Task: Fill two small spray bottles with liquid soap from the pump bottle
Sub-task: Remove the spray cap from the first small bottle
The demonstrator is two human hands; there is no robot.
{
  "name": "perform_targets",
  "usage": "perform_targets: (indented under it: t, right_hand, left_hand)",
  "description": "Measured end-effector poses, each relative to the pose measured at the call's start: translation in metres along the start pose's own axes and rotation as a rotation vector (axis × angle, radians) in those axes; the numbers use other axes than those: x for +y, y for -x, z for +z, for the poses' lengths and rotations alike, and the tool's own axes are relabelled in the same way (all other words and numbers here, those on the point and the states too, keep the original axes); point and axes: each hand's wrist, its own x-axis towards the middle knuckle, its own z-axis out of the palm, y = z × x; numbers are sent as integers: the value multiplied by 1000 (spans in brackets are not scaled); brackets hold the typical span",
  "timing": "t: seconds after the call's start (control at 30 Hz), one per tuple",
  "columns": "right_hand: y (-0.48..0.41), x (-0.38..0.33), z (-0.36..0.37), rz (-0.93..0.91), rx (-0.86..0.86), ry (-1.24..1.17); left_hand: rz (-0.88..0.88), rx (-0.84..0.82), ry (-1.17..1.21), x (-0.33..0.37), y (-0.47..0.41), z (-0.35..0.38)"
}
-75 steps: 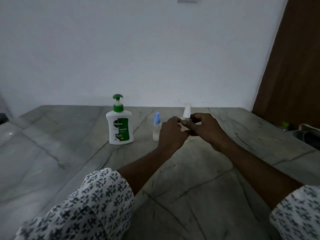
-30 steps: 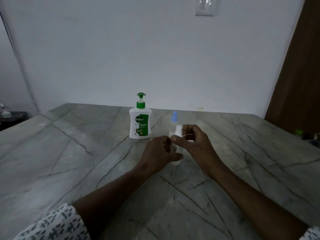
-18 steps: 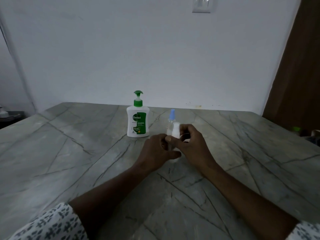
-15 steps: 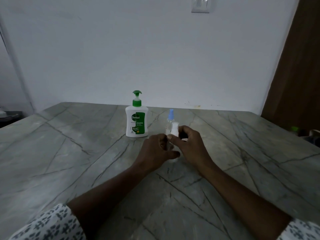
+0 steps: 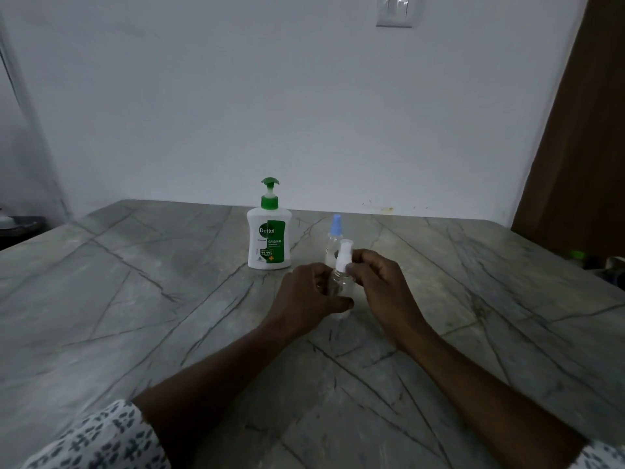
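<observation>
Nearer, spray bottle (image 5: 341, 283) sits in left hand (image 5: 306, 294) grip.

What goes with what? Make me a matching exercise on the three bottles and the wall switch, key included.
1. pump bottle
2. blue-topped spray bottle
3. white-topped spray bottle
4. switch

a. gripped by left hand and right hand
b. green pump head
c. high on the wall
d. standing untouched behind the hands

Pairs: 1-b, 2-d, 3-a, 4-c.
</observation>
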Motion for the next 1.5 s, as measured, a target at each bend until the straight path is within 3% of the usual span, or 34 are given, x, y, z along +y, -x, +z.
perform_targets:
  t: [0.23, 0.4, 0.7, 1.07, 1.2, 1.3, 1.4, 1.5]
  right_hand:
    - [1, 2, 11, 7, 153, 155]
    - [-2, 1, 6, -92, 102, 177]
    - [-7, -18, -6, -136, 38, 9]
    - [-23, -46, -56, -250, 376, -200]
    - [-26, -33, -80, -306, 415, 261]
    - [-27, -11, -82, -380, 147, 774]
    - [-34, 16, -74, -302, -156, 1347]
    - [-38, 33, -68, -215, -245, 1502]
  left_hand:
    - [25, 16, 9, 1, 0, 0]
    - [-5, 8, -11, 1, 0, 1]
    - [-43, -42, 29, 4, 0, -1]
    - [-62, -33, 141, 2, 1, -1]
    - [-58, -26, 137, 2, 1, 1]
    - [-48, -30, 131, 3, 2, 2]
    - [-49, -32, 135, 2, 2, 3]
    - [-51, -37, 124, 1, 2, 4]
